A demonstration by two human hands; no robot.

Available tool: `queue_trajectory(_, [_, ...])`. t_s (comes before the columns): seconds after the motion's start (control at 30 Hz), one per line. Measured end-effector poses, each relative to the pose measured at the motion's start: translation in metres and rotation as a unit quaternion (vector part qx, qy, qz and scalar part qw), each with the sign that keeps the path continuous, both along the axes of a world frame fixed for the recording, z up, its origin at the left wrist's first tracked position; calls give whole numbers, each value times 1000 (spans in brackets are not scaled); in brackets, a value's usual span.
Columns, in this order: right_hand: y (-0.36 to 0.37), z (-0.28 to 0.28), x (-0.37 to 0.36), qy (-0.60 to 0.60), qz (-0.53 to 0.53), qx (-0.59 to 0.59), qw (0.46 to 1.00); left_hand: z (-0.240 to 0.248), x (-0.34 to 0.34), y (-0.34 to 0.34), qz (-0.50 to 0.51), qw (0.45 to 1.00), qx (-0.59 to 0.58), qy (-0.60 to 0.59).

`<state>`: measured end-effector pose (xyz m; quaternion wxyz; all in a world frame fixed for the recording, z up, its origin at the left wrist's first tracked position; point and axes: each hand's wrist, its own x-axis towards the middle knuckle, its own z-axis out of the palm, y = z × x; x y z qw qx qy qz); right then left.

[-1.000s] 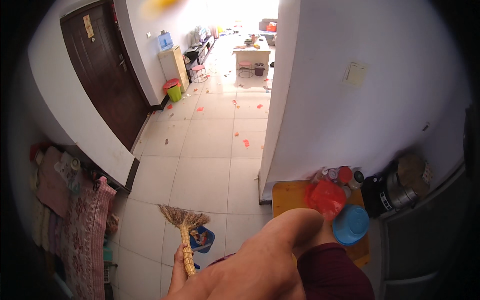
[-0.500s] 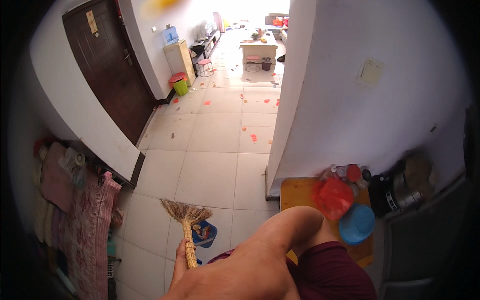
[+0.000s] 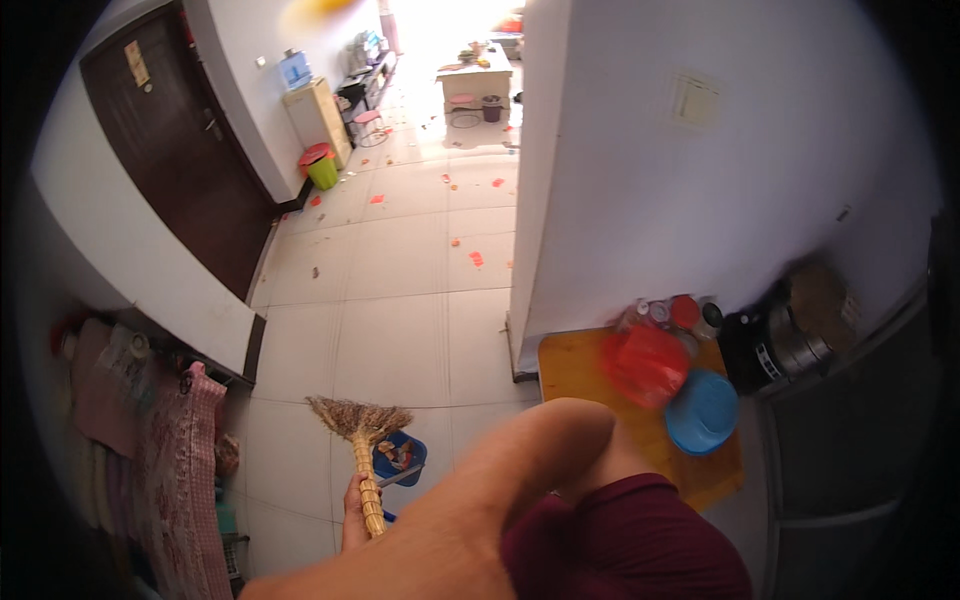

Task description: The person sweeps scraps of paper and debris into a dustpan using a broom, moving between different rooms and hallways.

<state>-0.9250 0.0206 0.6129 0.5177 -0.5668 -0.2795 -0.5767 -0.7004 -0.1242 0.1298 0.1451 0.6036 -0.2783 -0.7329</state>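
Observation:
My left hand (image 3: 354,508) is wrapped round the straw-bound handle of a short broom (image 3: 365,455). The broom's brown bristles fan out at its upper end, pointing away from me. Just right of the handle, a blue dustpan (image 3: 418,466) with scraps of litter in it shows partly behind the broom. A bare arm (image 3: 455,500) crosses the lower middle, bent at the elbow, in front of maroon clothing (image 3: 640,540). It covers the lower end of the broom and part of the dustpan's handle. My right hand does not show.
Red paper scraps (image 3: 476,259) lie scattered over the pale tiled floor (image 3: 385,340). At right, a low wooden table (image 3: 570,365) holds a red plastic bag (image 3: 645,365), a blue basin (image 3: 703,412) and jars. A cloth-covered rack (image 3: 180,470) stands left. A wall (image 3: 610,200) juts out at right.
The view has shifted, so the room's things sit farther left in the picture. The hand stays on the broom handle, and the bare arm has swung lower and to the left.

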Motion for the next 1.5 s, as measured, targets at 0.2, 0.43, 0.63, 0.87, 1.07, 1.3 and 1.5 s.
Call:
queue_trajectory(0.2, [10, -9, -2, 20, 59, 109, 992, 5, -10, -1, -13, 1000, 1, 4])
queue_trajectory(0.43, [9, 5, 6, -12, -23, 29, 999, 8, -6, -4, 8, 1000, 1, 4])
queue_trajectory(0.63, [3, -19, 16, -20, 158, 66, 985, 6, -5, -3, 8, 1000, 7, -5])
queue_trajectory(0.87, [-1, -8, 7, 10, 136, 75, 988, 1, -6, -1, 23, 999, 10, 23])
queue_trajectory(1.07, [-2, -16, 8, 28, 144, 67, 987, 7, -5, -1, 34, 999, 9, 27])
queue_trajectory(1.3, [0, -13, 6, 49, 81, 52, 994, 22, -6, -3, 12, 1000, 10, 2])
queue_trajectory(1.5, [20, -3, 13, 7, 1, 142, 990, 18, -7, -2, -6, 1000, 17, 9])
